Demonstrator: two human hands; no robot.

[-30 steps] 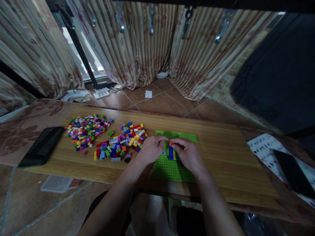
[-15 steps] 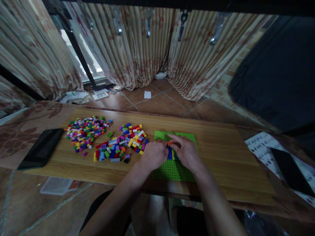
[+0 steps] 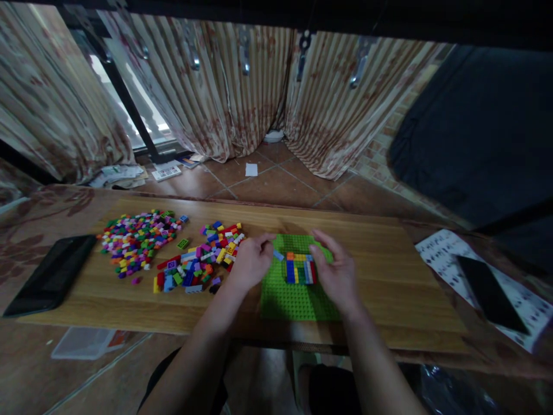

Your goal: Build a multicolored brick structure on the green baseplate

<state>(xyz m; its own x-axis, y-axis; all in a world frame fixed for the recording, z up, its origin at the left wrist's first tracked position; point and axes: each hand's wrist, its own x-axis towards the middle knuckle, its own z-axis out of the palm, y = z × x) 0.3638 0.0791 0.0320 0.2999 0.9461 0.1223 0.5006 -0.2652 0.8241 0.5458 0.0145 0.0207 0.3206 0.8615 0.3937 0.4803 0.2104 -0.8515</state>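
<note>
Both hands flank a small stack of coloured plastic bricks [image 3: 300,268] on a green studded baseplate [image 3: 294,300], centre frame.
The left hand [image 3: 252,263] is curled, a pale blue brick [image 3: 279,255] at its fingertips, whether gripped I cannot tell; the right hand [image 3: 339,272] is loosely spread. The bricks look light, rigid and slick: pinch the side walls.

Right hand [image 3: 339,274] covers the baseplate's [image 3: 289,300] right edge.

Wooden board [image 3: 389,276], green baseplate [image 3: 294,300] at front middle, brick pile [image 3: 199,262] just left of it, tiny-brick pile [image 3: 133,239] farther left, black tablet [image 3: 49,274] at the left end.
</note>
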